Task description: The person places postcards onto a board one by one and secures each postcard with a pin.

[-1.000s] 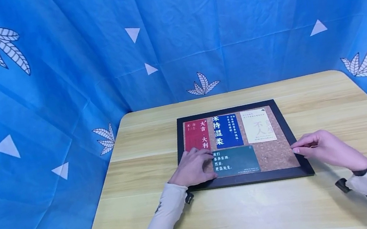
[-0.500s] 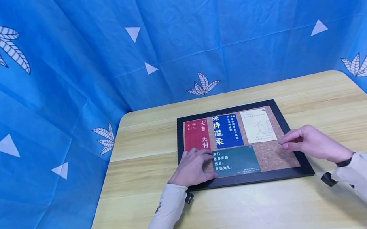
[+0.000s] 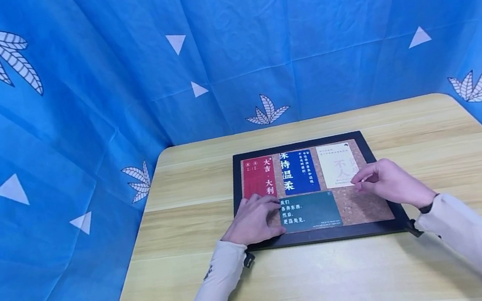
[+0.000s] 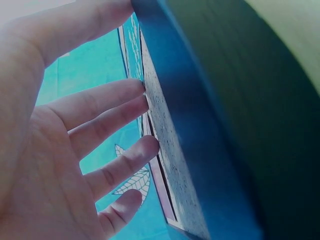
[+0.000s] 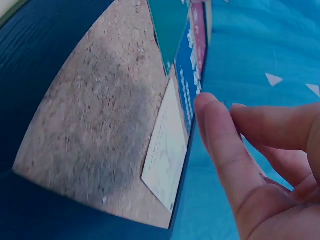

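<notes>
My left hand [image 3: 254,219] rests on the left side of a black-framed cork board [image 3: 330,234], its fingers spread. Its fingertips touch the board by the red card [image 3: 258,177] and the left edge of the green card [image 3: 309,211]. In the left wrist view the fingers [image 4: 122,162] are loosely extended. My right hand [image 3: 385,181] is over the board's right part, fingertips by the lower right corner of the cream card [image 3: 335,164]. In the right wrist view its thumb and forefinger [image 5: 220,130] are brought close together; whether something tiny sits between them I cannot tell.
A blue card [image 3: 299,173] lies between the red and cream cards. Bare cork [image 3: 364,210] shows at the board's lower right. The board lies on a pale wooden table [image 3: 336,272], with a blue patterned curtain [image 3: 321,27] behind and at the sides.
My right hand has moved left and slightly away from me, from the board's right edge to beside the cream card, thumb and forefinger close together throughout. My left hand has stayed put.
</notes>
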Tool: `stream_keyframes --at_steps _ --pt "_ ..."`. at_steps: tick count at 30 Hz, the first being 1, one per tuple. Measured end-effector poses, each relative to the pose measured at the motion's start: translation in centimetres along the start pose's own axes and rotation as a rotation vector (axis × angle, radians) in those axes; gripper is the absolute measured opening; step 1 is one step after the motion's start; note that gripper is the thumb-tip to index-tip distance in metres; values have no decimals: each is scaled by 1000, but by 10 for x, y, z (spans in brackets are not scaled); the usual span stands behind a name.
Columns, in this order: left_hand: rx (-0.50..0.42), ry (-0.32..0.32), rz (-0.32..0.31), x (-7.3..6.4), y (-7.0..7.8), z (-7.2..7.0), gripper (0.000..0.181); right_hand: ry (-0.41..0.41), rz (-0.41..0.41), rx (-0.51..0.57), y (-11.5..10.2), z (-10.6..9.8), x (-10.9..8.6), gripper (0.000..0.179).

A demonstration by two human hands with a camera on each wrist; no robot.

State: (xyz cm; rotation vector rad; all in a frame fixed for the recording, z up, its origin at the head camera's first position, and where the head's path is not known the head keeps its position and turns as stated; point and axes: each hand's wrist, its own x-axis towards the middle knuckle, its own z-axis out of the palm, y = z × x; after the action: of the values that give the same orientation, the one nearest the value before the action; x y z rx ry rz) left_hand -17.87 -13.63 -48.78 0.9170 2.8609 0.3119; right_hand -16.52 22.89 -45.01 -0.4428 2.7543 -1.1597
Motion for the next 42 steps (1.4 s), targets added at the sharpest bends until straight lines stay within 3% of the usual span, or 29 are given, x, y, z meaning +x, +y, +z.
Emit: stream_keyframes --at_steps 5,15,28,36,42 --pt "6 1 4 0 0 2 64 -26 28 70 -4 7 8 16" --pt "15 11 7 -1 -1 4 63 -44 -52 3 -7 18 25 16" --pt "7 5 2 0 -1 3 63 -96 -28 8 -13 30 38 13" --pt "11 7 1 0 0 3 63 -120 -58 -26 -9 32 42 15" --pt "-5 7 -6 -1 0 3 63 -150 -33 -74 -11 33 43 16"
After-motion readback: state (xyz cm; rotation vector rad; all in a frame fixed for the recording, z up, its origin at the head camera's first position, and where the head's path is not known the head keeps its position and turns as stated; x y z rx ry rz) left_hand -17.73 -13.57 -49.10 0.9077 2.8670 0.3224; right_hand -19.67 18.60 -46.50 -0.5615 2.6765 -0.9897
